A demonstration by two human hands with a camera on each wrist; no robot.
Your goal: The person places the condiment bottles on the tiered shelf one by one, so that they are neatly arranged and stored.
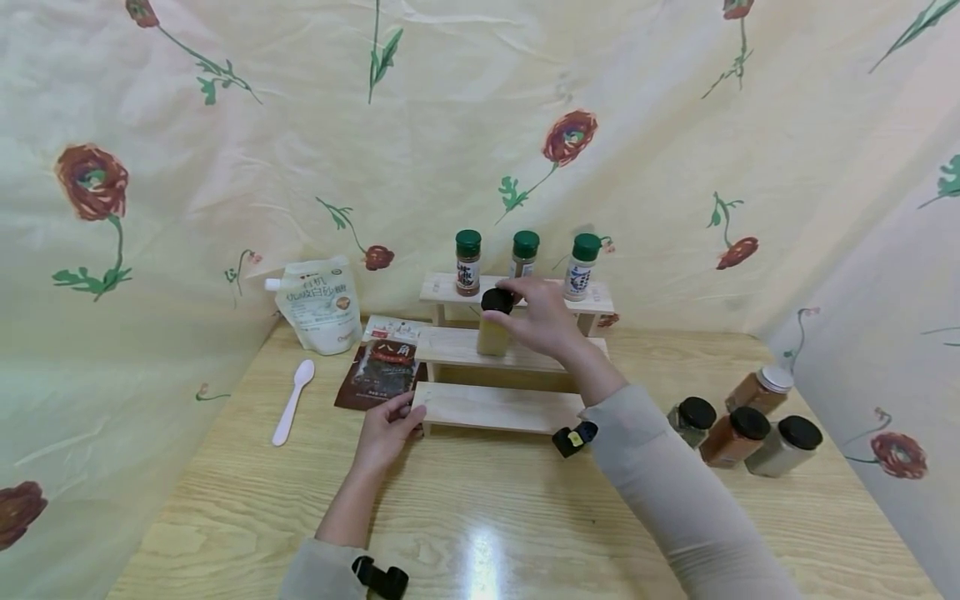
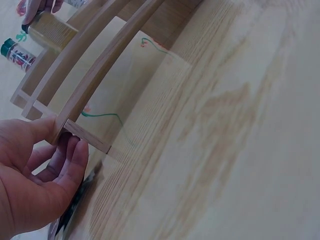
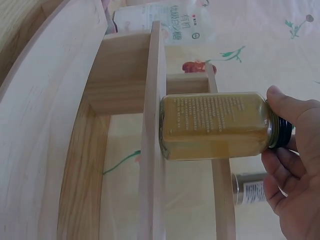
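Note:
A three-step wooden rack (image 1: 495, 406) stands on the table. My left hand (image 1: 385, 433) grips the left end of its lowest step, thumb on top and fingers curled underneath in the left wrist view. With my right hand (image 1: 546, 317) I pinch the black lid of a square glass jar of yellow powder (image 3: 215, 125). The jar stands upright, and its base meets the middle step (image 1: 450, 345). Behind it, on the top step, are three green-capped spice bottles (image 1: 468, 265); the middle one is partly hidden by my right hand.
To the rack's left are a white pouch (image 1: 321, 308), a dark brown spice packet (image 1: 381, 367) partly behind the rack, and a white spoon (image 1: 293, 403). Several jars, among them a black-lidded red-brown one (image 1: 733, 438), stand at the right. A flowered cloth hangs behind.

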